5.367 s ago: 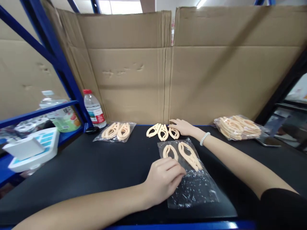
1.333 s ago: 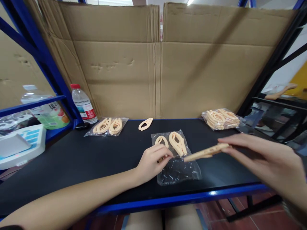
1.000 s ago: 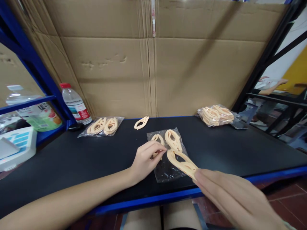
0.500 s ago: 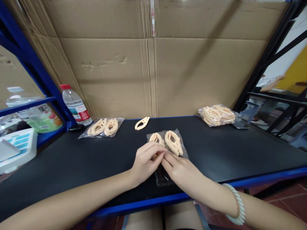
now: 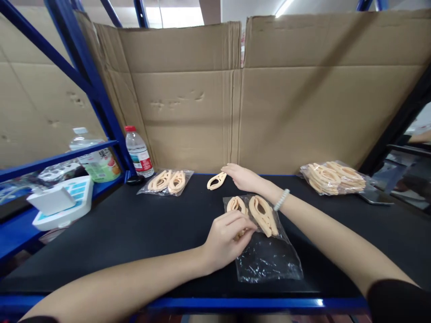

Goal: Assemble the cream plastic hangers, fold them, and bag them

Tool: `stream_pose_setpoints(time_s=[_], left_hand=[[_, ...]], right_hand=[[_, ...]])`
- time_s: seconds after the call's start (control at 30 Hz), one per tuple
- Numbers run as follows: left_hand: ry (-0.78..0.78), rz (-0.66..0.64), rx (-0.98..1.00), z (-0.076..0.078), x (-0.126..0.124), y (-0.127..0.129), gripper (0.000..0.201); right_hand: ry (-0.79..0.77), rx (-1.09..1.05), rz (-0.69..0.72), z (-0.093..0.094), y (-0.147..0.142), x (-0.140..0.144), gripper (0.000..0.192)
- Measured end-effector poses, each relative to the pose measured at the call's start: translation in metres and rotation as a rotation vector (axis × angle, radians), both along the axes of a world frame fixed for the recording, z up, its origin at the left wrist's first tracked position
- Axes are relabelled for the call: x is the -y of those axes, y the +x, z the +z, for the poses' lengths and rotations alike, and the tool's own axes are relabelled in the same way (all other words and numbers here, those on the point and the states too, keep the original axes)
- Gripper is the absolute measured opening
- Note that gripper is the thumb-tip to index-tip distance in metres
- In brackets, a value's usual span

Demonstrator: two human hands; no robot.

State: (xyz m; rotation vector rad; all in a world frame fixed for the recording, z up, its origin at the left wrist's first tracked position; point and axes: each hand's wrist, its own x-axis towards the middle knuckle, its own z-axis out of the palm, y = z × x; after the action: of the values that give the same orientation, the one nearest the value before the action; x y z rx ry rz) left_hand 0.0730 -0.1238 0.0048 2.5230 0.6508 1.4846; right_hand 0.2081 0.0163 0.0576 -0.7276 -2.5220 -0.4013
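A clear plastic bag [image 5: 269, 262] holding beige teardrop-shaped plastic pieces [image 5: 263, 213], which look like folded travel hangers, lies flat before me. My left hand [image 5: 230, 237] rests over the bag's left side, thumb and fingers pinched together on the film; its fingers partly cover one of the pieces. Farther back, a loose beige teardrop-shaped piece [image 5: 216, 181] lies on the table. My right hand [image 5: 243, 177] reaches over to it, fingers stretched out and fingertips at its upper right end. Whether they grip it I cannot tell.
Filled bags of similar pieces lie at back left [image 5: 168, 181] and back right [image 5: 332, 178], the latter beside a phone [image 5: 376, 196]. A red-capped bottle [image 5: 138, 152], a black object [image 5: 135, 180] and a white device [image 5: 69, 206] are at left. A cardboard wall [image 5: 188, 121] borders the black table [image 5: 151, 233].
My right hand has left the bag and moved forward to the loose piece. My left hand stays at the bag, whose lower part is now uncovered. The view has tilted up and shifted left.
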Motion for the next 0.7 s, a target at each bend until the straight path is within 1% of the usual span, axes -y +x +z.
stream_pose_setpoints(time_s=[0.07, 0.13, 0.2, 0.27, 0.37, 0.47, 0.57, 0.63, 0.7], left_hand=[[0.000, 0.003, -0.003, 0.000, 0.001, 0.000, 0.013], [0.002, 0.003, -0.003, 0.000, 0.001, 0.000, 0.014], [0.005, 0.001, -0.004, 0.001, 0.001, 0.000, 0.014], [0.012, -0.001, -0.007, 0.001, 0.001, 0.001, 0.015], [0.020, -0.004, -0.018, 0.001, 0.000, 0.000, 0.016], [0.008, 0.003, -0.025, -0.001, 0.000, -0.001, 0.015], [0.002, 0.002, -0.020, -0.002, 0.000, -0.001, 0.013], [0.003, 0.003, -0.019, -0.002, 0.000, -0.001, 0.013], [0.006, 0.009, -0.023, -0.001, 0.000, -0.001, 0.012]], right_hand=[[-0.009, 0.049, 0.001, -0.011, -0.017, -0.022, 0.045], [-0.011, 0.079, -0.008, -0.021, -0.027, -0.033, 0.037], [-0.005, 0.093, -0.024, -0.027, -0.032, -0.037, 0.027], [0.005, 0.100, -0.041, -0.030, -0.031, -0.036, 0.020], [0.000, 0.125, -0.045, -0.026, -0.023, -0.032, 0.020], [-0.024, 0.142, -0.032, -0.014, -0.007, -0.025, 0.026], [-0.040, 0.127, -0.043, -0.001, 0.016, -0.008, 0.024], [-0.052, 0.077, -0.038, 0.005, 0.034, 0.011, 0.026], [-0.053, -0.049, -0.004, 0.011, 0.054, 0.039, 0.026]])
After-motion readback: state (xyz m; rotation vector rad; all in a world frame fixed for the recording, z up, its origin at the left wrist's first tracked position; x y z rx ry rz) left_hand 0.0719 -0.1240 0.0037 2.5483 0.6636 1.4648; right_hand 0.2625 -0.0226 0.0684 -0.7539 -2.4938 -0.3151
